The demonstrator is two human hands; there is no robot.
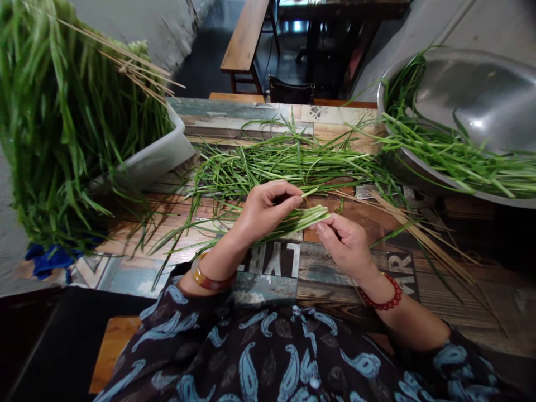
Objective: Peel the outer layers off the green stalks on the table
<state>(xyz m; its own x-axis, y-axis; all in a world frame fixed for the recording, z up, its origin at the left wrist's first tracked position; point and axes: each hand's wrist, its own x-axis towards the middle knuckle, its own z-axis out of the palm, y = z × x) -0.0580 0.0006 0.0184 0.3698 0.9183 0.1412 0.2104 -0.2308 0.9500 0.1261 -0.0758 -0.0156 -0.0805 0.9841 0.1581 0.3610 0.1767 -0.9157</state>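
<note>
My left hand (270,209) is closed, thumb and forefinger pinched on a green stalk whose pale end sticks out to the right. Below it lies a small bunch of green stalks (299,220), pale ends together at the right. My right hand (345,243) pinches the pale ends of that bunch at its right tip; a thin skewer may lie beneath the palm, but this is unclear. Beyond both hands a loose pile of long green stalks (268,164) spreads across the table. Thin wooden skewers (422,237) lie to the right of my right hand.
At the left, a white plastic tub (161,151) holds a tall heap of greens (62,111) with skewers across it. A large metal bowl (481,106) with more stalks stands at the right. Blue cloth (52,259) shows at the lower left. A wooden bench (247,36) stands beyond the table (263,287).
</note>
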